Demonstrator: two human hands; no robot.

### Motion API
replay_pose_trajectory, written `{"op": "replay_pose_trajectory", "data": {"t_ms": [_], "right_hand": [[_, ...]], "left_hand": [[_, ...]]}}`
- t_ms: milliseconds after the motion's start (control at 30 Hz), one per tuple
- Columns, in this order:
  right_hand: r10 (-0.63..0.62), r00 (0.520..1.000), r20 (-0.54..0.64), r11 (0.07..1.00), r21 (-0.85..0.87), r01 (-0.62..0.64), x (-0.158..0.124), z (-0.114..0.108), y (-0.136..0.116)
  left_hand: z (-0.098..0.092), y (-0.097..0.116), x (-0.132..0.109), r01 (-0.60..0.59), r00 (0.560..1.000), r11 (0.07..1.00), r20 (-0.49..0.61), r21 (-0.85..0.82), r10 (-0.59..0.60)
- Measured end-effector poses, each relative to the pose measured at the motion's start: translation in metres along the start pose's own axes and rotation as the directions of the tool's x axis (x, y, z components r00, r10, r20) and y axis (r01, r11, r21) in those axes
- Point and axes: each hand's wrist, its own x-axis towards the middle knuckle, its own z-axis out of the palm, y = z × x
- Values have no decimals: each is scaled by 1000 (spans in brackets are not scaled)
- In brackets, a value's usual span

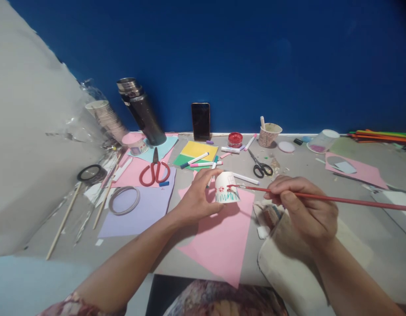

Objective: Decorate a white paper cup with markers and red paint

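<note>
My left hand (199, 197) grips a small white paper cup (225, 182), tilted, above a pink paper sheet (219, 241). Red painted marks and a band of green zigzag strokes show on the cup's side. Between the fingers of my right hand (305, 210) is a long red paintbrush (348, 199). Its tip reaches the cup's side, by the red marks. A red paint pot (235, 139) stands open farther back. Part of the cup's left edge is hidden by my left fingers.
Red-handled scissors (154, 171), a tape ring (124, 201) and black scissors (262, 169) lie around. Markers (194, 160) rest on coloured paper. A flask (143, 114), stacked cups (106, 118), a phone (201, 120) and a patterned cup (269, 135) stand near the blue wall. A cloth (288, 250) lies right.
</note>
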Motion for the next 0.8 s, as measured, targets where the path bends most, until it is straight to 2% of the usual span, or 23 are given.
{"op": "replay_pose_trajectory", "data": {"t_ms": [133, 300, 400, 567, 733, 800], "right_hand": [[73, 996, 45, 996, -46, -71, -1, -1, -2], [-15, 1000, -9, 999, 29, 16, 1, 1, -3], [-43, 999, 5, 998, 42, 43, 1, 1, -3], [42, 998, 56, 999, -37, -40, -1, -1, -3], [-35, 989, -145, 997, 68, 46, 3, 0, -5], [-38, 982, -185, 994, 95, 56, 5, 1, -4]], "left_hand": [[0, 1, 0, 1, 1000, 1000, -3, 14, -1], [1, 0, 0, 7, 1000, 1000, 3, 20, -7], [1, 0, 0, -1, 1000, 1000, 3, 22, 1], [1, 2, 0, -18, 1000, 1000, -1, 20, 19], [1, 3, 0, -7, 1000, 1000, 6, -5, 7], [1, 1, 0, -11, 1000, 1000, 11, -16, 11]]}}
